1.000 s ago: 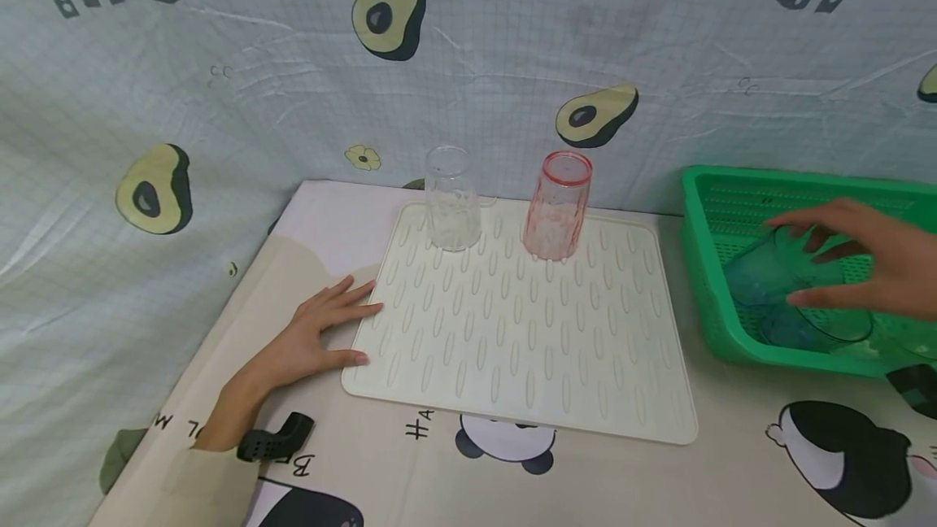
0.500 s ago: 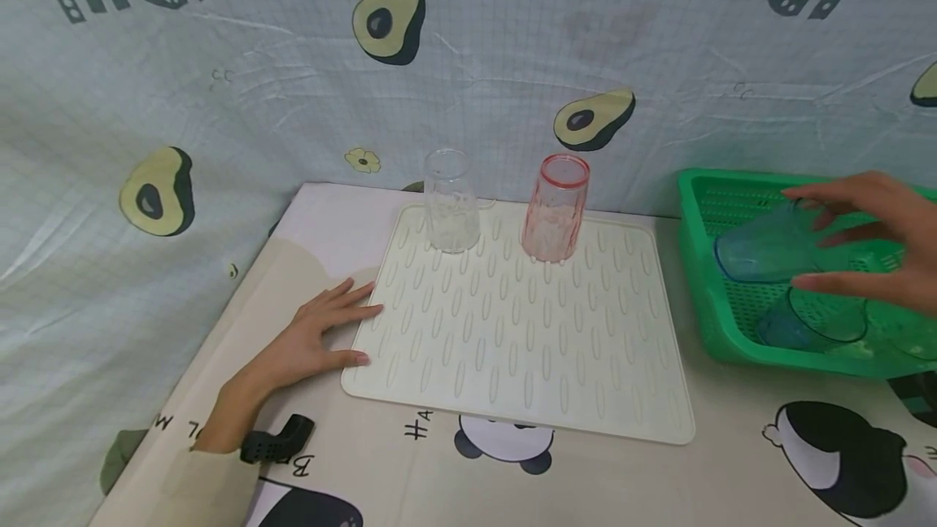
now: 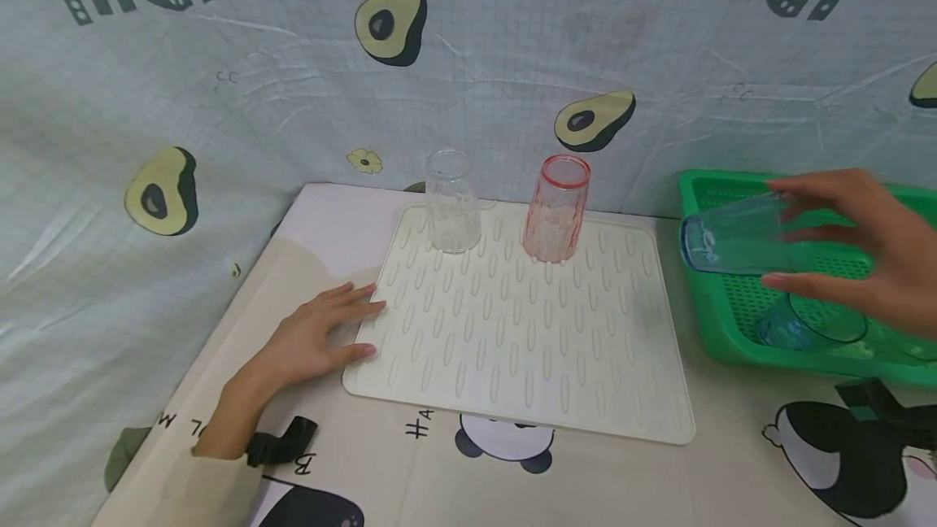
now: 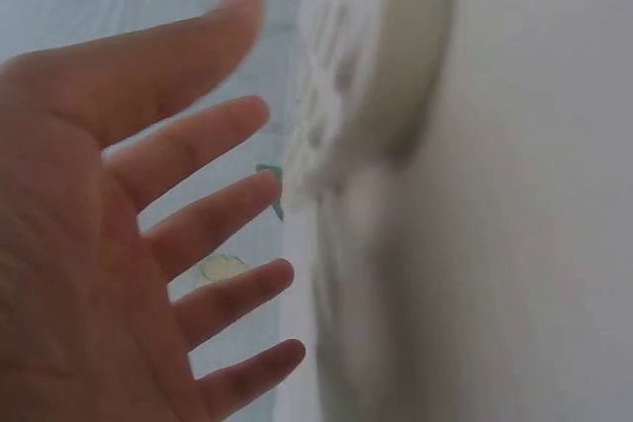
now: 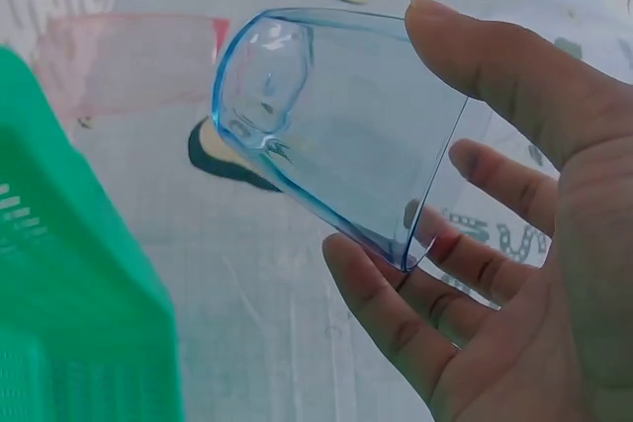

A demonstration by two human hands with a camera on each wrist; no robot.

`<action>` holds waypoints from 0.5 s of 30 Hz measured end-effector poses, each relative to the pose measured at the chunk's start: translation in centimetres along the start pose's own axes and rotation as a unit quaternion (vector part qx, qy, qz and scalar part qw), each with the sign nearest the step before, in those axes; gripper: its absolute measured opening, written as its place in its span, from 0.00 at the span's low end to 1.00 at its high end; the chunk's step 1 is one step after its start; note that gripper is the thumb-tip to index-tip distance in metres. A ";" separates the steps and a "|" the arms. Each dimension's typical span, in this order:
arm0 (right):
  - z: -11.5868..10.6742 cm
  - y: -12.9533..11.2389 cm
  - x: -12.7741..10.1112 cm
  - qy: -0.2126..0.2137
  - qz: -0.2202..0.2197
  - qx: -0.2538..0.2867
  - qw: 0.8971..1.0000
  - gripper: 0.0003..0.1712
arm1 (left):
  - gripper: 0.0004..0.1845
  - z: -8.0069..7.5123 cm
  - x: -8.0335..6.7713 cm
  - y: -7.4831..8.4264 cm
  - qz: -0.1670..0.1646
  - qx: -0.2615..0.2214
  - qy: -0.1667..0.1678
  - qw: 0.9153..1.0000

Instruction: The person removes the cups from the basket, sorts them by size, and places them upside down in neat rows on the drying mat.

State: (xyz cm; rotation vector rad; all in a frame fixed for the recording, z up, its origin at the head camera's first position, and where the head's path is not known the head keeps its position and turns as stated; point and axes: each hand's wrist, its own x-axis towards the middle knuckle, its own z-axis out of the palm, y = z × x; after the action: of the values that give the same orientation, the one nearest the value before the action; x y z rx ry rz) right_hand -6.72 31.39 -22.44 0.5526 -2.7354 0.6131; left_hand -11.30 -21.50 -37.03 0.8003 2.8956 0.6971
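My right hand (image 3: pixel 856 246) grips a blue transparent cup (image 3: pixel 732 241) (image 5: pixel 326 135) on its side, raised over the left rim of the green basket (image 3: pixel 703 324), with thumb and fingers curled round its open end. My left hand (image 3: pixel 322 336) (image 4: pixel 119 244) lies flat with fingers spread, its fingertips on the left edge of the cream ribbed drying mat (image 3: pixel 520 324) (image 4: pixel 376 76). On the mat's far side stand a clear cup (image 3: pixel 451 200) and a pink cup (image 3: pixel 556 208), both upside down.
Another blue cup (image 3: pixel 808 328) lies inside the green basket at the right. The table cover carries panda prints (image 3: pixel 842 454). An avocado-patterned cloth (image 3: pixel 388 15) hangs behind and to the left. A black strap (image 3: pixel 281 442) sits on my left wrist.
My right hand has lifted the blue cup out of the basket and carried it leftward over the basket's rim. The left hand has stayed on the mat's edge.
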 end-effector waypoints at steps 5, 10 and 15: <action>0.7 -1.1 0.2 0.009 -0.009 0.039 0.999 0.55 | 0.29 -1.0 0.5 1.9 0.043 0.004 0.066 0.997; 1.5 -2.4 0.5 0.013 -0.024 0.056 0.998 0.57 | 0.29 -1.6 1.3 4.0 0.095 -0.055 0.106 0.988; 2.6 -3.5 1.1 0.012 -0.053 0.092 0.994 0.57 | 0.28 -1.9 2.2 6.2 0.132 -0.136 0.127 0.974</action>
State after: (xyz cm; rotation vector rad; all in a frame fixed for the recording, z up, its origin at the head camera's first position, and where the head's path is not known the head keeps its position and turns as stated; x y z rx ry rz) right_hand -6.73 26.90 -23.08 0.7215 -2.6223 0.8454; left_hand -10.55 -16.42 -32.44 1.1431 2.8341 1.2781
